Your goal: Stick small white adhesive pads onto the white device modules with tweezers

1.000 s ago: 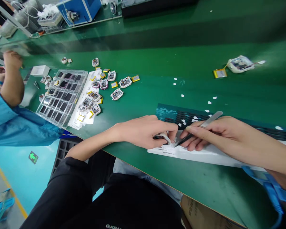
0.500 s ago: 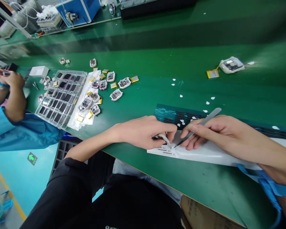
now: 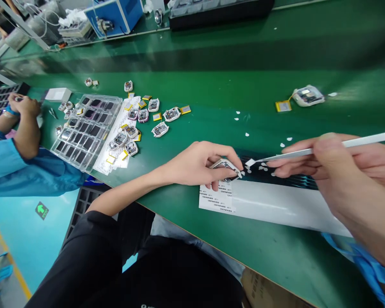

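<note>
My left hand [image 3: 199,164] is closed round a small watch-like device [image 3: 226,167], held just above the green table over a white label sheet [image 3: 276,205]. My right hand [image 3: 343,171] pinches metal tweezers [image 3: 308,152], raised off the table. The tweezer tips hold a small white sticker [image 3: 250,162] just right of the device. A dark sheet with rows of strips [image 3: 285,177] lies behind the white sheet, with white sticker bits scattered around it.
A clear compartment tray [image 3: 83,128] and several loose devices [image 3: 141,122] with yellow batteries lie at left. Another device with a battery [image 3: 303,97] sits far right. A co-worker's blue sleeve [image 3: 16,167] and hand [image 3: 24,105] are at the left edge. Blue equipment [image 3: 112,15] stands at the back.
My right hand lifted the tweezers up and right off the white sheet, now carrying a white sticker. My left hand raised the device slightly. The co-worker's arm moved at left.
</note>
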`<state>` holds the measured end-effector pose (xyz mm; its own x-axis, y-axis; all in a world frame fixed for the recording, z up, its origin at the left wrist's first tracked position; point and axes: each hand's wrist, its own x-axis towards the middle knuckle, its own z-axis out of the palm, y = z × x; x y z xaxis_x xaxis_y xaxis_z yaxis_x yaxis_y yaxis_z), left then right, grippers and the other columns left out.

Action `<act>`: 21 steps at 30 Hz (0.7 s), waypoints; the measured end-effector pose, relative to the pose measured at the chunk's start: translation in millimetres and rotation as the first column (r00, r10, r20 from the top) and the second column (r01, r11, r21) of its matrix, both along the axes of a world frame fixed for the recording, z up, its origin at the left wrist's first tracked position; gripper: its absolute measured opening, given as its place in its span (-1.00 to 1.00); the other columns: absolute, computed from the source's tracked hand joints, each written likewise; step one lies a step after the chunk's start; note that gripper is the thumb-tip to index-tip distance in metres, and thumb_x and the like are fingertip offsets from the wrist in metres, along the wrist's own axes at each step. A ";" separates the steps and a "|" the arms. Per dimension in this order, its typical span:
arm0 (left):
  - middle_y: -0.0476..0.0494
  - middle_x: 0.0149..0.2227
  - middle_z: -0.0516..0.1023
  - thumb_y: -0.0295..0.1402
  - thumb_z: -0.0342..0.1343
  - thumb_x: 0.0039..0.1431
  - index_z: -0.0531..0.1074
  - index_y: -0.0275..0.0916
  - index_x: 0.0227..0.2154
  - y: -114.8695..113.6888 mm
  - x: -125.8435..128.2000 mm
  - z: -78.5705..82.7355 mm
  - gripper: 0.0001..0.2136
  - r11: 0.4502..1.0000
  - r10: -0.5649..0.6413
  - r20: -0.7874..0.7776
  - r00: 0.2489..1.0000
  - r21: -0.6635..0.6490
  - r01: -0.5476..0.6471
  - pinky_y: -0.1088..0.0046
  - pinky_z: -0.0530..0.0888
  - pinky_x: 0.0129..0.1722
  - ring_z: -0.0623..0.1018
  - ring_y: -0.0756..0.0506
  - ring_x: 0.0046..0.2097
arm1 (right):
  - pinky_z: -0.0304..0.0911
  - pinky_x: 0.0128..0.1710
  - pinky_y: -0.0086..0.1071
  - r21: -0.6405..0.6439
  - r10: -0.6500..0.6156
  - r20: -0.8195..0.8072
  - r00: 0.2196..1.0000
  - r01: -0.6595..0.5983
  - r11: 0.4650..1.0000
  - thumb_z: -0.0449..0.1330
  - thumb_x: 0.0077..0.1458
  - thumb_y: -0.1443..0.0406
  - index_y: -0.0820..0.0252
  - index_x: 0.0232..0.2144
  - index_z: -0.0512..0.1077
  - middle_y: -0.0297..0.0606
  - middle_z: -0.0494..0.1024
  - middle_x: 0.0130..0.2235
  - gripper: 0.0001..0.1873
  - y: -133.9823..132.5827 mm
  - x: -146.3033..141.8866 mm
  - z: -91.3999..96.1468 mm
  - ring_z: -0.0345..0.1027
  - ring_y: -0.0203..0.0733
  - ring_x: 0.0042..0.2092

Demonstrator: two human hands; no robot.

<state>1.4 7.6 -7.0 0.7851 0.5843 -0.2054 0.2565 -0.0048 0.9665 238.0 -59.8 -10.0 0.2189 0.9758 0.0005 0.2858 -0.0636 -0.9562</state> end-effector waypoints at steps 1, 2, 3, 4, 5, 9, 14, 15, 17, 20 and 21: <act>0.00 -0.47 0.55 -0.33 0.19 0.30 0.53 -0.29 -0.10 0.3 0.4 -1.0 -0.81 1.000 0.019 0.002 1.000 -0.019 -0.019 0.55 0.52 -0.48 0.65 0.01 -0.46 | 0.58 -0.26 -0.18 0.029 -0.053 -0.021 0.998 0.054 0.998 0.25 0.24 -0.18 0.08 -0.47 0.59 -0.14 0.65 -0.28 -0.47 -1.9 -2.2 1.7 0.55 -0.17 -0.35; 0.01 -0.48 0.55 -0.34 0.20 0.29 0.53 -0.30 -0.10 0.1 1.1 -1.6 -0.81 0.999 0.028 0.003 1.000 -0.038 -0.028 0.56 0.54 -0.47 0.64 0.02 -0.47 | 0.57 -0.26 -0.17 0.054 -0.087 -0.043 0.995 0.089 0.995 0.26 0.24 -0.16 0.07 -0.46 0.59 -0.16 0.64 -0.31 -0.50 -3.5 -4.4 3.3 0.54 -0.17 -0.36; 0.01 -0.47 0.55 -0.37 0.21 0.27 0.53 -0.31 -0.10 -0.5 2.1 -1.9 -0.82 0.997 0.032 0.014 0.999 -0.065 -0.031 0.55 0.57 -0.45 0.64 0.02 -0.47 | 0.56 -0.26 -0.15 0.066 -0.096 -0.062 0.993 0.100 0.993 0.26 0.25 -0.14 0.06 -0.45 0.59 -0.17 0.63 -0.34 -0.52 -4.9 -6.5 4.9 0.54 -0.16 -0.36; 0.00 -0.44 0.57 -0.41 0.23 0.25 0.51 -0.31 -0.10 -1.5 3.2 -1.9 -0.81 0.994 0.032 0.034 0.999 -0.104 -0.029 0.54 0.60 -0.42 0.65 0.02 -0.45 | 0.55 -0.27 -0.14 0.076 -0.089 -0.068 0.994 0.095 0.993 0.26 0.26 -0.13 0.06 -0.45 0.60 -0.17 0.62 -0.34 -0.53 -6.2 -8.6 6.4 0.54 -0.15 -0.36; -0.02 -0.39 0.59 -0.44 0.24 0.22 0.50 -0.31 -0.08 -3.0 4.5 -1.8 -0.79 0.988 0.032 0.061 0.998 -0.150 -0.023 0.52 0.63 -0.37 0.67 0.01 -0.41 | 0.55 -0.26 -0.14 0.081 -0.067 -0.057 0.996 0.071 0.994 0.24 0.27 -0.13 0.05 -0.46 0.60 -0.16 0.63 -0.33 -0.53 -7.4 -10.6 7.6 0.55 -0.14 -0.35; -0.10 -0.22 0.64 -0.54 0.25 0.19 0.46 -0.30 -0.02 -9.4 8.6 -0.7 -0.71 0.958 0.015 0.147 0.989 -0.285 0.028 0.50 0.66 -0.18 0.73 -0.01 -0.21 | 0.59 -0.28 -0.15 0.050 0.040 0.024 0.999 -0.042 0.998 0.20 0.30 -0.14 0.03 -0.52 0.60 -0.16 0.64 -0.35 -0.48 -11.7 -16.7 10.0 0.57 -0.12 -0.34; -0.18 -0.15 0.67 -0.54 0.24 0.21 0.46 -0.31 0.05 -14.1 9.7 0.0 -0.66 0.964 -0.022 0.130 0.991 -0.261 0.055 0.49 0.64 -0.18 0.74 -0.08 -0.13 | 0.62 -0.27 -0.21 0.018 0.074 0.031 0.997 -0.075 0.997 0.21 0.27 -0.17 0.01 -0.52 0.61 -0.19 0.64 -0.36 -0.47 -13.2 -19.8 11.9 0.57 -0.16 -0.36; -0.18 -0.15 0.68 -0.55 0.23 0.21 0.46 -0.31 0.06 -14.8 9.6 -0.2 -0.65 0.963 -0.021 0.129 0.991 -0.264 0.055 0.48 0.65 -0.17 0.75 -0.08 -0.12 | 0.63 -0.24 -0.20 0.015 0.069 0.042 0.997 -0.070 0.997 0.20 0.28 -0.17 0.00 -0.53 0.61 -0.19 0.64 -0.35 -0.46 -13.4 -20.2 12.7 0.58 -0.15 -0.33; -0.18 -0.13 0.69 -0.56 0.22 0.22 0.45 -0.30 0.09 -16.0 9.4 -0.8 -0.63 0.959 -0.015 0.127 0.992 -0.279 0.051 0.47 0.66 -0.16 0.75 -0.10 -0.10 | 0.62 -0.18 -0.14 0.011 0.055 0.056 0.997 -0.056 0.998 0.18 0.29 -0.18 -0.01 -0.53 0.61 -0.17 0.65 -0.33 -0.45 -14.5 -21.0 13.8 0.58 -0.11 -0.28; -0.22 -0.08 0.69 -0.55 0.21 0.23 0.43 -0.30 0.12 -17.1 9.2 -1.4 -0.61 0.953 -0.016 0.122 0.992 -0.297 0.052 0.46 0.66 -0.18 0.76 -0.13 -0.07 | 0.59 -0.11 -0.08 0.010 0.044 0.077 0.996 -0.045 0.999 0.16 0.32 -0.15 -0.04 -0.52 0.61 -0.17 0.66 -0.30 -0.47 -16.6 -20.6 13.4 0.59 -0.06 -0.20; -0.23 -0.07 0.69 -0.55 0.21 0.24 0.43 -0.29 0.13 -17.3 9.3 -1.4 -0.60 0.953 -0.017 0.120 0.993 -0.300 0.052 0.46 0.66 -0.17 0.76 -0.14 -0.06 | 0.57 -0.10 -0.08 0.016 0.046 0.086 0.995 -0.048 0.999 0.16 0.33 -0.14 -0.05 -0.53 0.61 -0.17 0.66 -0.30 -0.47 -17.0 -20.0 12.7 0.59 -0.06 -0.19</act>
